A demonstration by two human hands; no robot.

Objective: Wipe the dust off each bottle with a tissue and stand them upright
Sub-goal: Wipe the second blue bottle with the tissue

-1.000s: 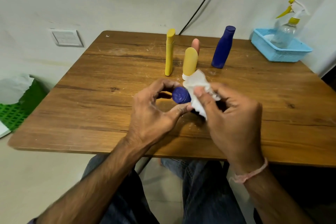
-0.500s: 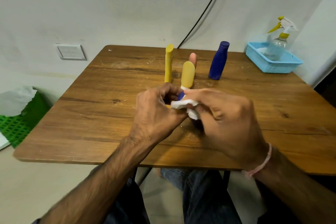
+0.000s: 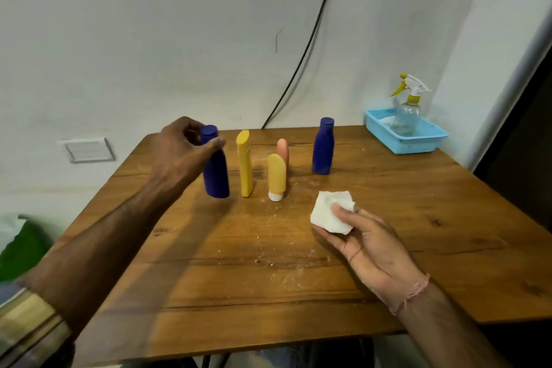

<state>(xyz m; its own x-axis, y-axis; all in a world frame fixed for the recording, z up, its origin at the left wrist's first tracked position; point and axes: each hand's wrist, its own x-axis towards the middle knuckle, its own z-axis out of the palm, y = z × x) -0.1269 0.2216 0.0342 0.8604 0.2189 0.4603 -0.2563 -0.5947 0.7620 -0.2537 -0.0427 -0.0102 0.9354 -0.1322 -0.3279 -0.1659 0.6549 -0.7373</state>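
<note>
My left hand (image 3: 182, 148) grips the neck of a dark blue bottle (image 3: 217, 176) that stands upright on the wooden table (image 3: 268, 263), at the left end of a row. To its right stand a tall yellow bottle (image 3: 245, 164), a shorter yellow tube (image 3: 276, 178) on its white cap, a pink bottle (image 3: 283, 149) behind that, and a second blue bottle (image 3: 323, 146). My right hand (image 3: 370, 248) is raised over the table's near right part, palm up, holding a crumpled white tissue (image 3: 330, 213).
A light blue basket (image 3: 418, 140) at the back right corner holds a clear spray bottle (image 3: 407, 110). Dust and crumbs are scattered over the table's middle. A black cable (image 3: 301, 57) runs down the wall behind. A green crate (image 3: 21, 248) sits on the floor, left.
Both hands were together near the table's front edge, wiping the blue bottle with the tissue. Now my left hand has stood the bottle at the row's left end, and my right hand has drawn away with the tissue.
</note>
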